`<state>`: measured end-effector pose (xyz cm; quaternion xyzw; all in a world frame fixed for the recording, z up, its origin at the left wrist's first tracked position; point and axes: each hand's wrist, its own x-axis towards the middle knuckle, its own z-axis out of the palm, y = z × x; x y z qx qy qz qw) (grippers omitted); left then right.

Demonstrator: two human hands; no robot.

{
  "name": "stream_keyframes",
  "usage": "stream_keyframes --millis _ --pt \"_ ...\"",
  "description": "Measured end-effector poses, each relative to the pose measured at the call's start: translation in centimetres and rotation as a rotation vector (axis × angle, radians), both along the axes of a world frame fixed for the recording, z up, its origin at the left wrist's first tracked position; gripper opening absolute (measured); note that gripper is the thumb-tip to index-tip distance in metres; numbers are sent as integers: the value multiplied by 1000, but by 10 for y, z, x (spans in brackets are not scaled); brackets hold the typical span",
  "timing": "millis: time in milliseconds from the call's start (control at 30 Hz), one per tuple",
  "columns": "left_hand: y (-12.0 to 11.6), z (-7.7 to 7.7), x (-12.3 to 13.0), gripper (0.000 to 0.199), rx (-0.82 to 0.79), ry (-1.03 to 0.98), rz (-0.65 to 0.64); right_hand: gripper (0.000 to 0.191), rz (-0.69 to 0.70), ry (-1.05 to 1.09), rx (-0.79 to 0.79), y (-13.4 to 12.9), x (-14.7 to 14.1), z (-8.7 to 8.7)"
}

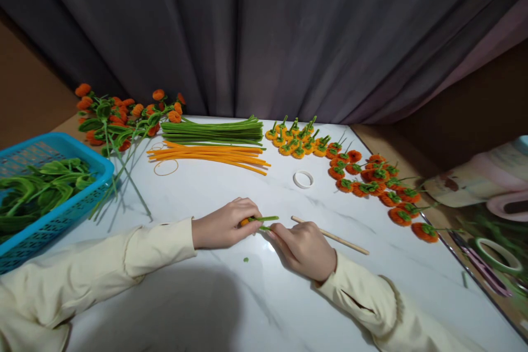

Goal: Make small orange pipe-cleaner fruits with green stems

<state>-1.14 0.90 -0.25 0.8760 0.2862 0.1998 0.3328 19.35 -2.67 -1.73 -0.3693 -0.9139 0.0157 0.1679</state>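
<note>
Near the middle of the white table, my left hand (229,224) is closed on a small orange piece (245,222) with green stems (269,219) pointing right. My right hand (307,247) is pinched at the end of a lower green stem, just right of the left hand. A thin wooden stick (342,240) lies under and beside my right hand. A tiny green scrap (246,259) rests on the table below the hands. Most of the orange piece is hidden by the left fingers.
Green stems (212,132) and orange stems (210,155) lie behind the hands. A white ring (303,179), yellow pieces (299,152) and orange pieces (375,175) sit right. At left are finished orange flowers (117,115) and a blue basket (97,190); pink-handled scissors (487,272) are far right.
</note>
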Motion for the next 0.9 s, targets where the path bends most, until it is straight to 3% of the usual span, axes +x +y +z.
stream_keyframes --millis 900 --pt "-1 0 0 19 -4 -8 -1 32 -3 -11 11 0 0 0"
